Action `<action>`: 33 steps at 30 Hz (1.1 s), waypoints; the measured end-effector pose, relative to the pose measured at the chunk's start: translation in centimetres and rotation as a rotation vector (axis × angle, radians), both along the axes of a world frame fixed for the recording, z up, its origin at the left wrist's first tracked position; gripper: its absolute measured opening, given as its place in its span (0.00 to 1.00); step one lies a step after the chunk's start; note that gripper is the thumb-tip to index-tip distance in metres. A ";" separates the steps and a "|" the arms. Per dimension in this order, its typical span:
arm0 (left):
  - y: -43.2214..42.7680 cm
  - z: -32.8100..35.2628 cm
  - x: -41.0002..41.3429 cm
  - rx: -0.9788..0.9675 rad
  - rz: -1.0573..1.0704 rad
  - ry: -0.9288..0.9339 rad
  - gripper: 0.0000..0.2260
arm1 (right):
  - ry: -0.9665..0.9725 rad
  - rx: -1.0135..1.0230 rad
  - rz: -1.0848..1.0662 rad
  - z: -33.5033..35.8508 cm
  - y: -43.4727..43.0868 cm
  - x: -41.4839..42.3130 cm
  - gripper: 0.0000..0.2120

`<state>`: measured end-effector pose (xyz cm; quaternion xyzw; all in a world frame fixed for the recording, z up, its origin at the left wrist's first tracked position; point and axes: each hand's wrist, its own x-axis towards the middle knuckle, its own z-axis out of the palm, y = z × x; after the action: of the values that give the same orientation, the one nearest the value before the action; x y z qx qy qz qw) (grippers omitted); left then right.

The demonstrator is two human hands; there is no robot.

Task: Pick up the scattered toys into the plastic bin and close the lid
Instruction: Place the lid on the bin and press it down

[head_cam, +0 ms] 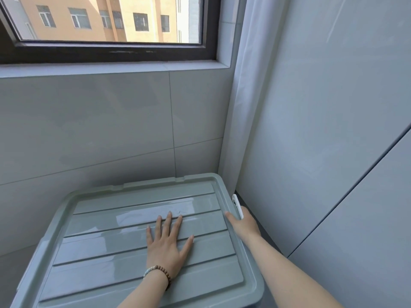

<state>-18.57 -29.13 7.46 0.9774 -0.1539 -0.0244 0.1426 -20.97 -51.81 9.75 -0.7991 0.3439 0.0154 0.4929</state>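
Lid (pixel 133 247) sits on the grey-green plastic bin (pixel 256 304) in the corner of the floor (pixel 11 270), left hand (pixel 165 248) spread flat on top, right hand (pixel 243 223) at the white side latch (pixel 238 205), grip unclear; pressing down steadily should let the latch snap home.

The lid (pixel 124 247) is pale grey-green glossy plastic, rectangular with rounded corners, a raised rim and long ribs across its sunken top. It lies flat and level, closed over the bin, whose body is hidden beneath it. A white latch (pixel 237 205) stands at the middle of its right edge, and a paler one (pixel 44 248) on the left edge is blurred. The far right corner sits in the corner of the tiled walls. No toys can be seen
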 end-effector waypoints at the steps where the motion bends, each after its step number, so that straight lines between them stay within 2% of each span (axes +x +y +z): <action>1: 0.0 0.0 0.0 0.004 0.001 0.003 0.47 | -0.014 0.010 0.005 -0.2 -0.1 0.2 0.25; 5: 0.0 0.2 0.0 0.007 0.001 0.013 0.48 | -0.050 -0.077 0.040 -0.2 0.5 0.3 0.21; 10: 0.6 0.7 0.1 0.059 -0.060 0.079 0.47 | 0.046 -0.226 0.103 -0.3 0.6 -0.1 0.25; 16: 2.7 1.5 -1.9 0.101 -0.154 0.140 0.45 | -0.001 -0.064 0.076 -0.5 1.6 -3.6 0.27; 22: 4.0 1.9 -6.0 0.094 -0.212 0.184 0.46 | 0.018 -0.052 0.049 -0.1 3.2 -9.3 0.28; 28: 7.1 3.2 -7.5 0.027 -0.221 0.275 0.52 | 0.136 -0.070 0.160 1.5 3.2 -12.0 0.32; 29: 9.0 3.6 -7.0 0.013 -0.158 0.258 0.51 | 0.176 -0.119 0.168 1.8 3.3 -12.0 0.32; 31: 14.0 4.3 -6.0 0.023 0.025 0.206 0.42 | 0.206 -0.376 0.187 2.5 4.1 -11.3 0.32; 33: 19.9 4.7 -5.2 0.079 0.228 0.156 0.35 | 0.149 -0.607 0.254 3.3 6.2 -9.8 0.31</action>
<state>-23.75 -9.18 12.19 0.9886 -0.0292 -0.0899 0.1175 -30.80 -45.60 13.01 -0.9426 0.2655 0.0320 0.2001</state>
